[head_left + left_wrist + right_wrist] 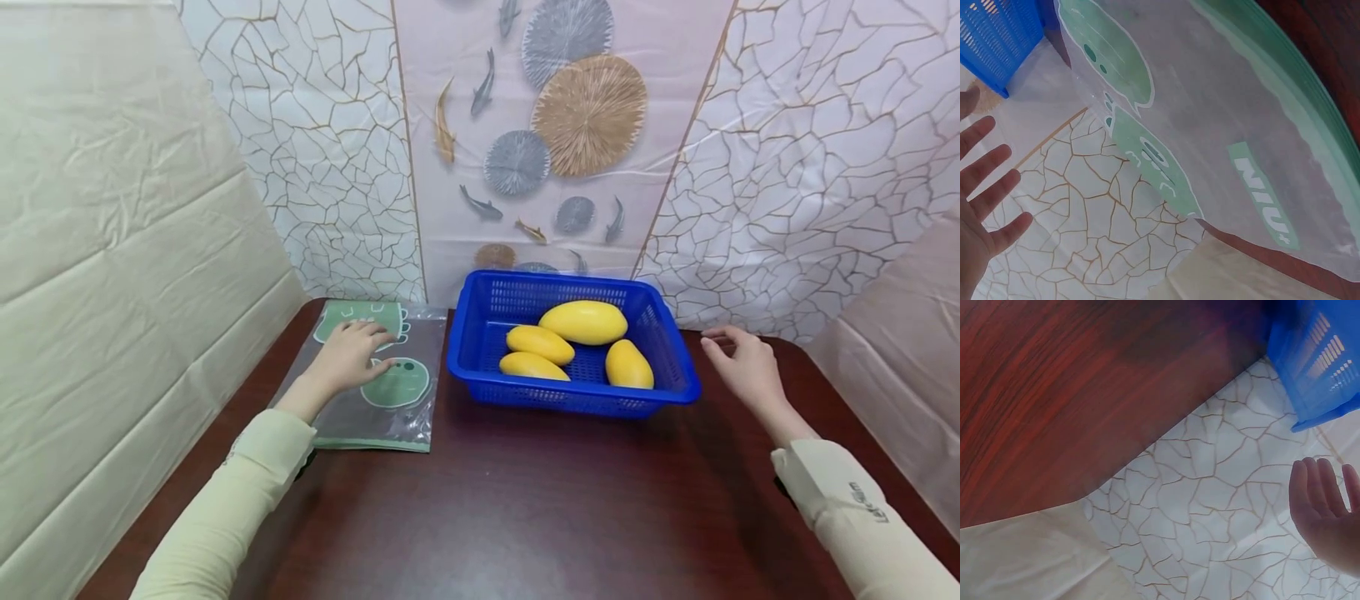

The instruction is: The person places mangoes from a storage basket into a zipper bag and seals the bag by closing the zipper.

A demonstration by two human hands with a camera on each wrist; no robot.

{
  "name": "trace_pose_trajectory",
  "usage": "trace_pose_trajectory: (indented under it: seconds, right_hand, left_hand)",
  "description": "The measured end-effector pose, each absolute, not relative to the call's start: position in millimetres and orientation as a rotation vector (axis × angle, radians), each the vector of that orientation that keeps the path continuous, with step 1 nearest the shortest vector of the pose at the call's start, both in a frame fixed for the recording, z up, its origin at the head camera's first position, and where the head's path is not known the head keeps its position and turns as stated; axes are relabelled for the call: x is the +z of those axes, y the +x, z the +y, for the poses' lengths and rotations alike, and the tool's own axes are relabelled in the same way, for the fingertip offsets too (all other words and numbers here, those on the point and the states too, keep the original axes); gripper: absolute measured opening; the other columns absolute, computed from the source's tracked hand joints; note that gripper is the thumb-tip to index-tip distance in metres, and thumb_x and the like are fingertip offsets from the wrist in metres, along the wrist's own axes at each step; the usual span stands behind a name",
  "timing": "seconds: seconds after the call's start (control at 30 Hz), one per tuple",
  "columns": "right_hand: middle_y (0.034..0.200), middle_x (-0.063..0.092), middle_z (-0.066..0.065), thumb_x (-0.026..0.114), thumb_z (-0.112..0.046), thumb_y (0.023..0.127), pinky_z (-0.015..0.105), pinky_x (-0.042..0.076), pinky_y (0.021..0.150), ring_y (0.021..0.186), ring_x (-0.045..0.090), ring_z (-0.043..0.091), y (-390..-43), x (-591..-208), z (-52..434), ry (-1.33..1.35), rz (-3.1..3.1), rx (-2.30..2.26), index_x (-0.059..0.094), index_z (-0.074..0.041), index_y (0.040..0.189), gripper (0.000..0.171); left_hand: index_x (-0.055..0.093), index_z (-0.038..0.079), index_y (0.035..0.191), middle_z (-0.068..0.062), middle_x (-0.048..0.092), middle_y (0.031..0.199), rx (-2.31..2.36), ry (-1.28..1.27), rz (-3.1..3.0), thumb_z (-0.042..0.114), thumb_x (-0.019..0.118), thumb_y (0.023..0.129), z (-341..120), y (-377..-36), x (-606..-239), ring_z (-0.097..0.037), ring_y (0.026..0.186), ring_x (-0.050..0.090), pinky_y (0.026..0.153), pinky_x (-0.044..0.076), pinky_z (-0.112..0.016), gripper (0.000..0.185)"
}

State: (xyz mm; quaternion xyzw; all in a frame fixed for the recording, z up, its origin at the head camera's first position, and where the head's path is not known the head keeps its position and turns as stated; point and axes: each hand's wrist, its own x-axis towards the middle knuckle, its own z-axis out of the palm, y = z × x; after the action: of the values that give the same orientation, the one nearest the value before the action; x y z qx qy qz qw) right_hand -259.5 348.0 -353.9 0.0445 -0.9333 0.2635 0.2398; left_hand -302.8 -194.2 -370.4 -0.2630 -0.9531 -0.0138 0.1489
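My left hand (347, 357) hovers over a clear plastic zip bag (375, 425) printed with green cartoon shapes, which lies flat on the table's left. In the left wrist view the fingers of that hand (985, 181) are spread and hold nothing; the bag (1210, 112) shows its green zip edge and the letters NIU. A blue plastic basket (480, 379) stands at the back middle with several yellow mangoes (583, 322) in it. Just right of the basket is my right hand (746, 367), apart from it. Its fingers (1317, 487) are loosely bent around nothing.
The dark red-brown wooden table (480, 508) extends toward me in front of the basket. A patterned cloth wall (345, 167) rises right behind the bag and basket. Plain cream cloth (112, 292) closes off the left side, and more cloth (907, 333) the right.
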Motion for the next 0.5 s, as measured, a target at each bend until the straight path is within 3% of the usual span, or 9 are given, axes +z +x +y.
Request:
trace_pose_trajectory:
  seconds: [0.13, 0.23, 0.33, 0.43, 0.5]
  right_hand:
    - [0.098, 0.066, 0.027, 0.055, -0.013, 0.093, 0.02, 0.04, 0.062, 0.084, 0.062, 0.041, -256.6, -351.5, 340.4, 0.107, -2.514, 0.715, 0.065, 0.005, 0.105, 0.024]
    - [0.096, 0.067, 0.027, 0.056, -0.011, 0.092, 0.015, 0.037, 0.059, 0.08, 0.062, 0.034, -253.5, -349.7, 333.2, 0.105, -2.495, 0.725, 0.065, 0.005, 0.103, 0.021]
    - [0.093, 0.067, 0.026, 0.057, -0.011, 0.091, 0.015, 0.038, 0.055, 0.068, 0.059, 0.011, -250.6, -348.2, 326.2, 0.118, -2.48, 0.74, 0.066, 0.004, 0.101, 0.02]
    - [0.091, 0.068, 0.025, 0.058, -0.011, 0.091, 0.011, 0.038, 0.054, 0.062, 0.045, -0.013, -248.2, -347.6, 320.9, 0.133, -2.476, 0.763, 0.066, 0.004, 0.099, 0.019]
    - [0.091, 0.068, 0.025, 0.058, -0.012, 0.091, 0.008, 0.038, 0.055, 0.062, 0.04, -0.021, -246.7, -347.3, 318.3, 0.141, -2.474, 0.784, 0.066, 0.004, 0.099, 0.019]
  left_hand:
    - [0.067, 0.011, 0.114, -0.013, 0.064, 0.117, -0.013, -0.741, -2.709, 0.035, 0.065, 0.087, -196.1, -302.3, -371.7, -0.034, 0.111, 0.057, 0.095, 0.041, -0.054, 0.037]
    - [0.068, 0.008, 0.111, -0.013, 0.066, 0.112, -0.01, -0.763, -2.686, 0.033, 0.066, 0.087, -198.8, -299.5, -373.4, -0.033, 0.108, 0.059, 0.092, 0.044, -0.053, 0.035]
    - [0.069, 0.005, 0.107, -0.015, 0.068, 0.109, -0.009, -0.793, -2.672, 0.031, 0.066, 0.086, -201.7, -295.2, -375.6, -0.034, 0.105, 0.06, 0.09, 0.045, -0.052, 0.034]
    - [0.07, 0.005, 0.102, -0.014, 0.069, 0.104, -0.029, -0.813, -2.66, 0.028, 0.068, 0.084, -204.1, -290.7, -377.4, -0.033, 0.099, 0.062, 0.087, 0.047, -0.051, 0.03]
    - [0.071, 0.006, 0.1, -0.012, 0.07, 0.1, -0.048, -0.82, -2.652, 0.027, 0.069, 0.084, -205.3, -288.4, -378.3, -0.031, 0.095, 0.063, 0.084, 0.048, -0.049, 0.027]
